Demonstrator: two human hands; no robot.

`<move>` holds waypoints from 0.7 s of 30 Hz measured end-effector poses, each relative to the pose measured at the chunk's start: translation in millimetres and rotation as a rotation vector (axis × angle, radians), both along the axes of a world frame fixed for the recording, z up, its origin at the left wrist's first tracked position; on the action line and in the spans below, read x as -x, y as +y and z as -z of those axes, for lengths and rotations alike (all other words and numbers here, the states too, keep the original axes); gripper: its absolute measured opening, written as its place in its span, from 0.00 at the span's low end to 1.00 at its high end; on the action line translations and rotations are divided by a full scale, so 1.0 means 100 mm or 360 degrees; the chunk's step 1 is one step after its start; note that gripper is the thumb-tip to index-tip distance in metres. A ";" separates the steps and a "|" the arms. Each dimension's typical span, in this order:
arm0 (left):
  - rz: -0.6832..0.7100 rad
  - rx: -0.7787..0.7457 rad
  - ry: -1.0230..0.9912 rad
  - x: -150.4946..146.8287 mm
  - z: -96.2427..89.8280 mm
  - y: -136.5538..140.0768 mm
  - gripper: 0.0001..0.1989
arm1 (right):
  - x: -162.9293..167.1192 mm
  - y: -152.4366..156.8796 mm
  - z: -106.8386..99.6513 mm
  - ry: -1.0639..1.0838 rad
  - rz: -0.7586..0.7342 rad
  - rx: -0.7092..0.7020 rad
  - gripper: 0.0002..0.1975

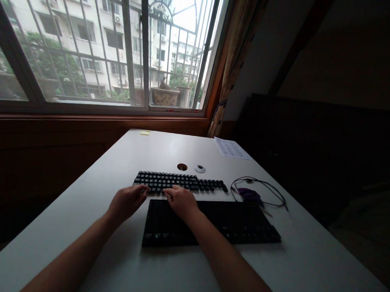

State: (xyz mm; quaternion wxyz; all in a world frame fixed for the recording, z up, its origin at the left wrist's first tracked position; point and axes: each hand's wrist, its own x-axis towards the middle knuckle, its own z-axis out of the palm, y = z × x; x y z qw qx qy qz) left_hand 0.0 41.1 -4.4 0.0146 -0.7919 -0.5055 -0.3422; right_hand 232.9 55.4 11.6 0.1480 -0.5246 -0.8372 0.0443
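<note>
Rows of loose black keycaps [167, 179] lie on the white table, laid out like a keyboard. In front of them rests a black keyboard base [240, 222], its key area dark and hard to make out. My left hand [129, 199] is at the lower left of the keycap rows, thumb and fingers pinched together by the bottom row. Reaching across the base's far left part, my right hand [181, 200] has its fingers curled close to the same bottom row. Whatever sits between the fingertips of either hand is too small to tell.
A dark coiled cable [261, 181] and a purple cloth-like item [249, 195] lie right of the keycaps. Behind are a cable hole [182, 167], its round cover [200, 168], printed sheets [231, 148] and a yellow note [145, 133]. A barred window stands beyond the table.
</note>
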 end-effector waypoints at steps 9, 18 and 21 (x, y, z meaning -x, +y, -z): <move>-0.0007 0.0099 0.0155 -0.13 0.06 0.01 0.11 | 0.00 -0.01 0.00 0.0030 0.0025 -0.0003 0.16; -0.0190 0.0182 0.0390 -0.37 0.00 -0.03 0.17 | 0.00 -0.03 0.00 -0.0002 0.0055 0.0005 0.16; -0.0220 0.0219 0.0459 -0.43 -0.02 -0.06 0.18 | 0.01 -0.04 -0.02 -0.0026 0.0064 0.0036 0.17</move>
